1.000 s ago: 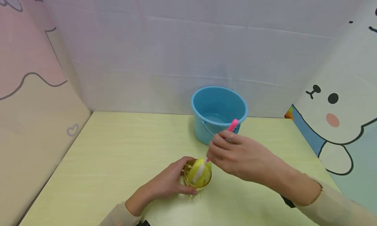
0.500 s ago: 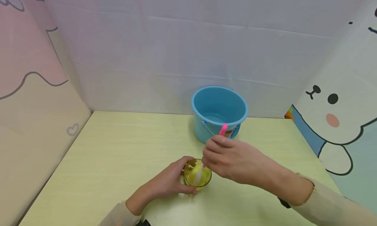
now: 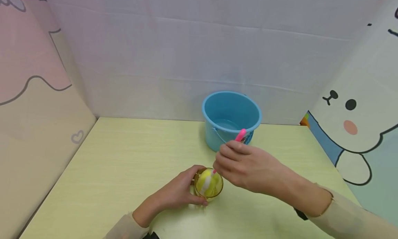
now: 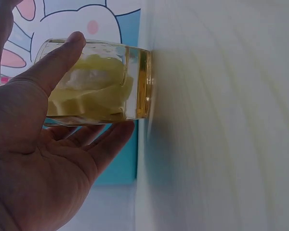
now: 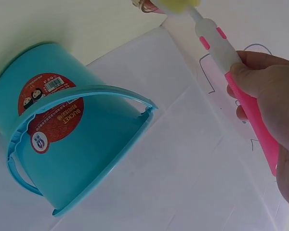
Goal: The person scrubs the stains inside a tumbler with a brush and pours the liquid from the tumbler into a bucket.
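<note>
On the pale table (image 3: 140, 149) I see a blue bucket (image 3: 214, 138) upright, beyond both hands. The right hand (image 3: 240, 164) grips the brush (image 5: 253, 109) by its pink-and-white handle (image 3: 240, 135); its long axis slants, handle end up and rightward, other end down into the amber glass (image 4: 131, 77). The left hand (image 3: 181, 189) holds that glass upright, thumb and fingers round its sides. Inside, I make out the brush's yellow sponge head (image 3: 206, 183), striped white, filling much of it.
</note>
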`<state>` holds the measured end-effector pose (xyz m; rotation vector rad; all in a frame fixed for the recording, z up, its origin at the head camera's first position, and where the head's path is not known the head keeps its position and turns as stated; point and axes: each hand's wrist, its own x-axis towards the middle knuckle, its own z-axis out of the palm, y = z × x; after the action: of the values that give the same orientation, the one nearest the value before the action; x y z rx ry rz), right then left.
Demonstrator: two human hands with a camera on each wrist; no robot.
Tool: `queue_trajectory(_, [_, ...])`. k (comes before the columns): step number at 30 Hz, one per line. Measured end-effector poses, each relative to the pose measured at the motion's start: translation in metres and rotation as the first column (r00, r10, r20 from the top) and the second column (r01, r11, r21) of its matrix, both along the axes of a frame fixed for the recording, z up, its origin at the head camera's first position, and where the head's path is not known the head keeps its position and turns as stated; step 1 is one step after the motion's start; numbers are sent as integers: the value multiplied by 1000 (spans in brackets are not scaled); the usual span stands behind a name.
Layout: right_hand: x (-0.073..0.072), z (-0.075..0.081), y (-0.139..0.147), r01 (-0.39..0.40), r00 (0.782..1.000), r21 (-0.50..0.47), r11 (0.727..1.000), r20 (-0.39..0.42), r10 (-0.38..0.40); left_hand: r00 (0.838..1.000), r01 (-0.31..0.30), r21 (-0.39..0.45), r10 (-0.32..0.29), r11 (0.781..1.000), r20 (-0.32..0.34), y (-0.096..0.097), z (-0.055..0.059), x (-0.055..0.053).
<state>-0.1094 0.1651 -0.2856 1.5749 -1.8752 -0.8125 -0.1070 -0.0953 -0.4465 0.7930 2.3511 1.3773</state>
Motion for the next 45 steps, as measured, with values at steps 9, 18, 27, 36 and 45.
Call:
queue_trajectory(9, [3,5,2,28,999,9,1000,-26,-27,1000,-1,-11,2,1000,4,0,-1,0])
queue_trajectory(18, [3,13,6,56,998,1,998,3,-56,1000,-1,-20,1,1000,0,0,-1,0])
queue_trajectory(27, [3,18,11,56,996,-22,998,76,-54,1000,-2,-19,2,1000,-4,0,-1,0])
queue_trajectory(36, [3,18,15,47,990,-59,997,135,-39,1000,-1,3,1,1000,10,1,0,0])
queue_trajectory(45, [1,14,17,56,985,-92,994,169,-40,1000,-2,5,2,1000,3,1,2,1])
